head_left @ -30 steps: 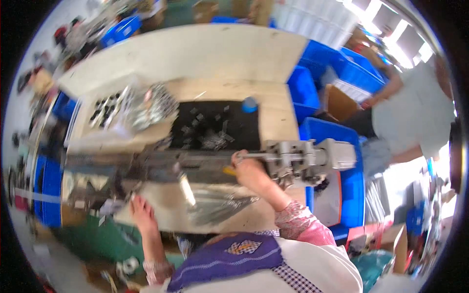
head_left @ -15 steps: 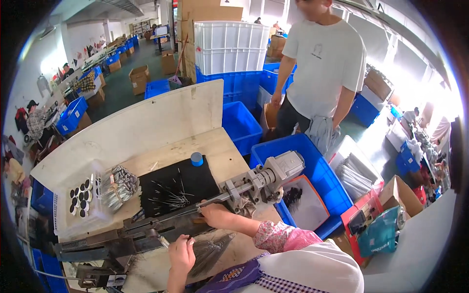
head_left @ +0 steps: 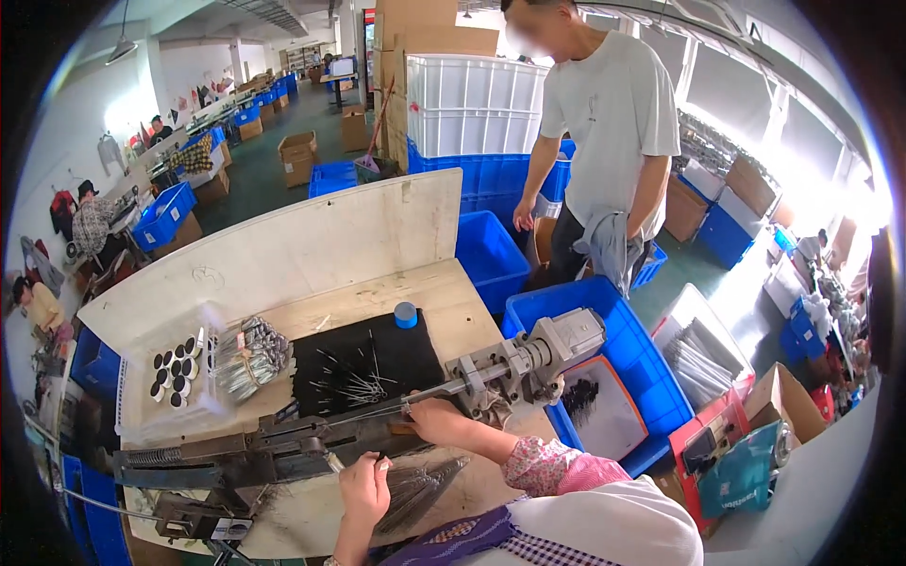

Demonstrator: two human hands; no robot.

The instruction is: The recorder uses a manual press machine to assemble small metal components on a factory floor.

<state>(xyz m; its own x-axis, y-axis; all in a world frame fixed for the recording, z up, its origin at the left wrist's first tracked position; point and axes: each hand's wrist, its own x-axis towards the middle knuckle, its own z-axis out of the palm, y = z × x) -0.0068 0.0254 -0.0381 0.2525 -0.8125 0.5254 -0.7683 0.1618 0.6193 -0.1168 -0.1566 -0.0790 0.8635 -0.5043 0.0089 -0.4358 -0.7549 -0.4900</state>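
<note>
A long dark metal bench machine lies across the wooden worktable, with a silvery shaft-and-clamp unit at its right end. My left hand is closed at the end of a pale lever handle; a small dark bit shows at its fingertips. Farther right, my right hand has its fingertips pinched on a thin metal rod along the machine's top. Part of that grip is hidden. Beyond the machine, a black mat carries loose thin rods. More thin rods lie in a pile between my forearms.
At the left, a clear tray holds black-topped white pieces beside a bundle of wrapped rods. A blue tape roll sits on the mat. Blue bins adjoin the table's right side. A person in a white shirt stands behind them.
The whole view has shifted slightly, so the table appears lower and farther right. The standing person has moved to the left and leans toward the table. My hands keep their places on the machine.
</note>
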